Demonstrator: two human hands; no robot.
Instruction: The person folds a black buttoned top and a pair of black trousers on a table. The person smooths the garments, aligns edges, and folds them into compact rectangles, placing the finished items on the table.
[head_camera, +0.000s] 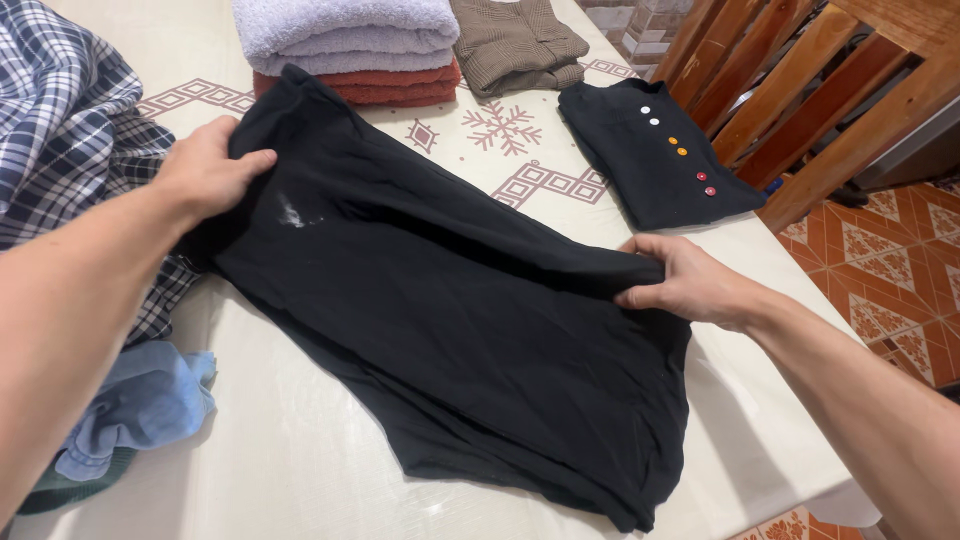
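A black garment lies spread across the cream table, partly folded lengthwise, with a small white mark near its upper left. My left hand grips its upper left edge. My right hand pinches the folded edge at the right side. Both hands hold the cloth low over the table.
Folded lilac and rust towels, a folded brown checked garment and a folded black top with coloured buttons lie at the far side. A plaid shirt and blue cloth sit at left. Wooden chairs stand at right.
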